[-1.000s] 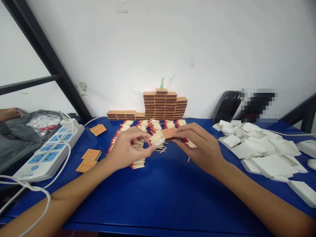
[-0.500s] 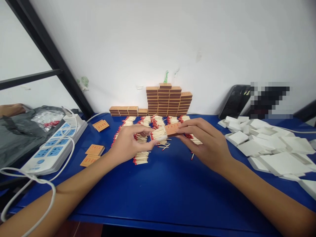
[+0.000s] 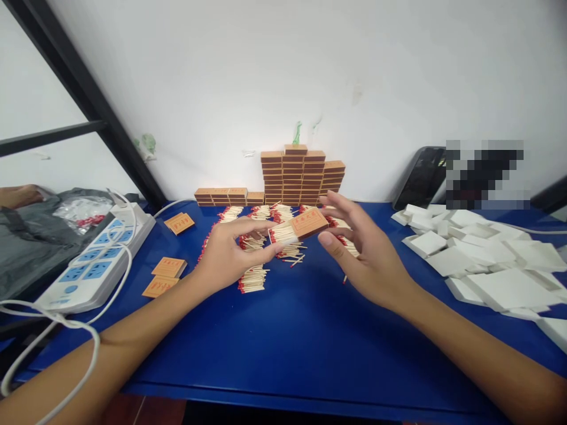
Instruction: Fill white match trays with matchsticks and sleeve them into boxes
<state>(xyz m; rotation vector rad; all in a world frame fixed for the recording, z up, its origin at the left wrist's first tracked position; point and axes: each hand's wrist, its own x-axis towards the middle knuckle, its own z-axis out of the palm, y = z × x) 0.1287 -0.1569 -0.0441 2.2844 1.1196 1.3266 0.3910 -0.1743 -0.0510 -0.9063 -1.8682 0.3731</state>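
My left hand (image 3: 230,248) pinches the white tray end of a matchbox (image 3: 309,222), held above the table at a slight tilt. The orange sleeve covers the right part of the tray. Red-tipped matches (image 3: 283,231) show in the uncovered part. My right hand (image 3: 365,254) is open beside the sleeve end, thumb and fingers spread apart; it appears to be clear of the box. Rows of loose matches (image 3: 252,278) lie on the blue table (image 3: 283,342) behind and below my hands.
Filled-looking matchboxes (image 3: 292,177) are stacked against the wall. White trays (image 3: 496,260) are heaped at right. Orange sleeves (image 3: 168,267) lie at left near a power strip (image 3: 95,260) with a looped white cable. A phone (image 3: 419,177) leans on the wall.
My right hand has let go of the sleeve and its fingers have spread. The sleeve now sits farther over the tray, and the box's right end is tipped up a little.
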